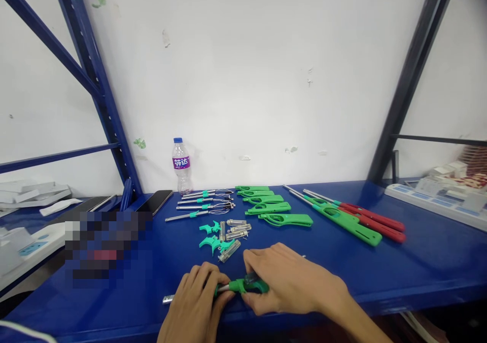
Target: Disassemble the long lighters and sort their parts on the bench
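At the table's front edge, my left hand [200, 295] is closed round the metal barrel [168, 299] of a long-necked lighter [236, 285], its tip pointing left. My right hand [291, 282] grips the green handle end, fingers bent over it and hiding most of it. A dark piece [251, 278] shows under the right fingers; its kind is unclear. Just beyond my hands lie teal triggers [213, 242] and several clear fuel tanks [230, 250]. Farther back are metal barrels with wires [190, 214] and a column of green handle shells [287, 219].
Whole green lighters [352, 226] and red lighters [384, 226] lie at right. A plastic bottle [181, 168] stands by the wall, near a phone [160, 201]. Power strips [437, 206] lie at the sides. Blue rack posts [101, 87] flank the blue table [331, 262]. One left patch is pixelated.
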